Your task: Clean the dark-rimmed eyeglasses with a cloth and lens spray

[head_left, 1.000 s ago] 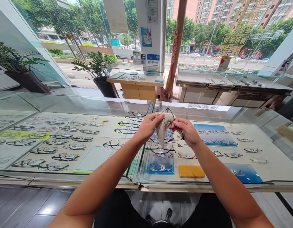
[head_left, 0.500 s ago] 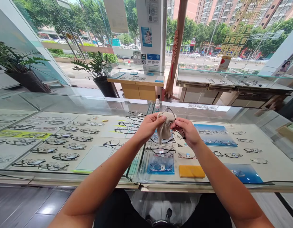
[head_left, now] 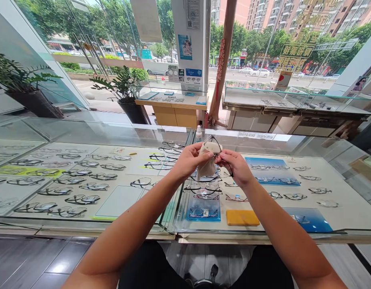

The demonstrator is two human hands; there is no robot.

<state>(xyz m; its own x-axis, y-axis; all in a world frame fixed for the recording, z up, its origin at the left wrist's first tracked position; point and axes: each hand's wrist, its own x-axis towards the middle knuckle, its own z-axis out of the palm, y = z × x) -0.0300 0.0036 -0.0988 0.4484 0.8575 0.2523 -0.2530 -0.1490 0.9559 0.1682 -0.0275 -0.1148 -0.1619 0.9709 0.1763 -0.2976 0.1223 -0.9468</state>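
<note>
Above the glass display case, my left hand [head_left: 190,161] pinches a beige cloth [head_left: 206,166], its thumb pressing the cloth against a pair of dark-framed glasses [head_left: 215,141]. Part of the cloth hangs below the fingers. My right hand [head_left: 236,165] is closed on the frame of the same glasses, to the right of the cloth, and one temple arm hangs down beside its fingers. A white spray bottle [head_left: 199,133] stands on the glass just beyond my hands.
Rows of glasses lie inside the glass case [head_left: 113,223]. A yellow cloth or pouch [head_left: 242,217] is near its front edge. Farther off are a potted plant [head_left: 128,90], a wooden post [head_left: 223,60] and another display counter [head_left: 257,96].
My left thumb and the cloth have shifted slightly over the glasses, and the cloth's hanging part has spread wider. My right hand has moved slightly left, still on the frame.
</note>
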